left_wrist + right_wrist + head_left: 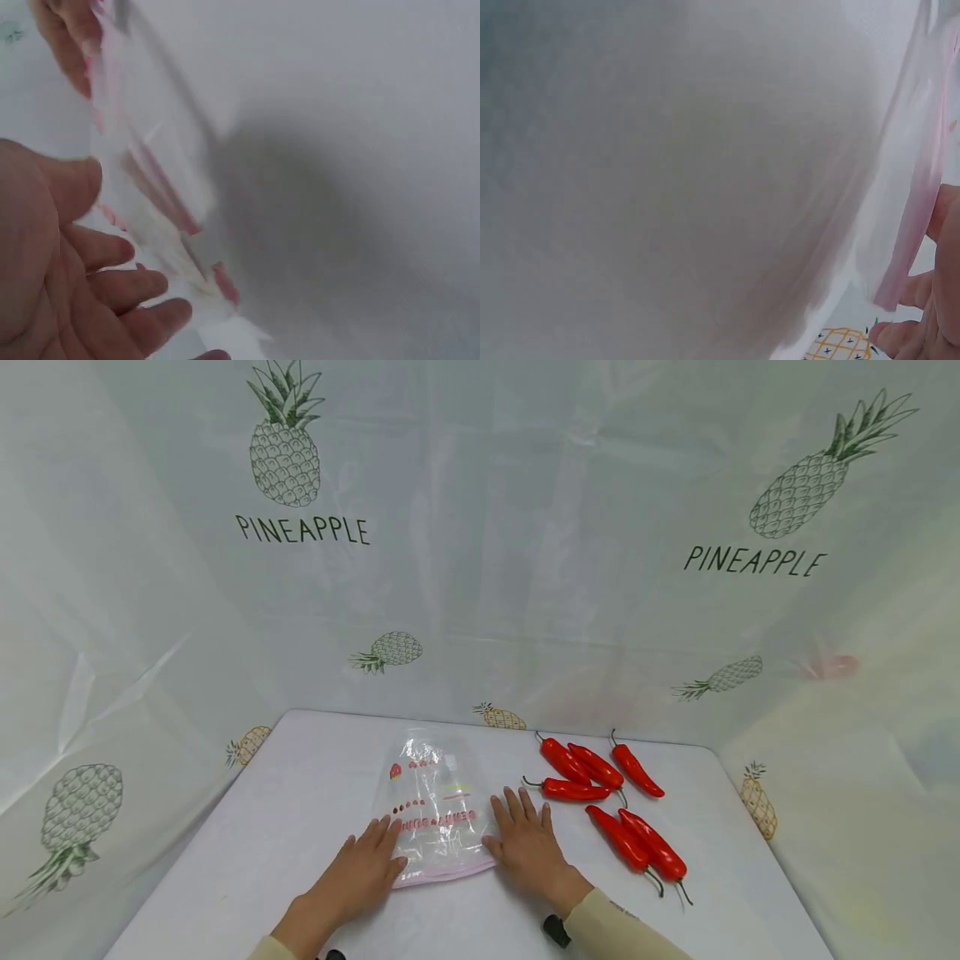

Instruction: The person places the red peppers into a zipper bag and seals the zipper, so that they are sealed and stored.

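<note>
A clear plastic zip bag (442, 847) with red printing and a pink strip along its near edge lies on the white table. My left hand (362, 872) rests at the bag's left side, fingers straight and fingertips on its edge. On the opposite side, my right hand (528, 847) is spread out, its thumb touching the bag's right edge. In the left wrist view the palm and fingers of the left hand (82, 270) lie alongside the bag's film. The right wrist view has fingers of the right hand (945, 262) beside the pink strip (911, 247).
Several red chili peppers with stems lie right of the bag: a group (573, 790) at the back, a single pepper (637, 770) farther right, and a pair (652, 845) near my right forearm. A pineapple-print sheet (525, 568) hangs around the white table (262, 827).
</note>
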Tool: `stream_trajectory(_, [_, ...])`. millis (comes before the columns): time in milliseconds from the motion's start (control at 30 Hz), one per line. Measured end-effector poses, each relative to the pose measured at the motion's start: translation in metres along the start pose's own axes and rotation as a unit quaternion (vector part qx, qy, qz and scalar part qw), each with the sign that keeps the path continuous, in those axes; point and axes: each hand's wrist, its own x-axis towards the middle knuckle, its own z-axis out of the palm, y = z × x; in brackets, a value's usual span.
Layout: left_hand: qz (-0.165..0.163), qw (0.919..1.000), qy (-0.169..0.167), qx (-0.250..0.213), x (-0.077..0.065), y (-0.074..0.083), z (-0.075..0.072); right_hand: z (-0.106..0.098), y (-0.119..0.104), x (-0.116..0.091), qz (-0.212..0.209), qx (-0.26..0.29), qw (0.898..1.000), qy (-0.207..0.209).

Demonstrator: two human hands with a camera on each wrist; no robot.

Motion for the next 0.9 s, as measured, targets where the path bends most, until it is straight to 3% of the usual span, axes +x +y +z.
stream_trajectory(133, [0.017,0.9992,0.026,0.024,0.005,-0.001,-0.004,-0.003,-0.003,-0.004,0.009,-0.009,1.000,0.005])
stream_trajectory(267, [0.045,0.9968,0.040,0.052,0.019,-0.012,-0.007,-0.005,-0.014,-0.017,-0.003,-0.023,1.000,-0.005])
stream_trajectory(567, [0.082,0.9955,-0.026,0.040,0.030,-0.028,-0.004,-0.002,-0.022,-0.039,-0.036,0.002,0.998,-0.055])
stream_trajectory(767, [0.060,0.9956,-0.065,0.031,0.024,-0.024,0.006,0.001,-0.006,-0.034,-0.030,0.034,0.994,-0.097])
stream_trajectory(900, [0.059,0.9956,-0.064,0.034,0.016,-0.020,0.010,0.003,0.005,-0.026,-0.035,0.029,0.994,-0.103])
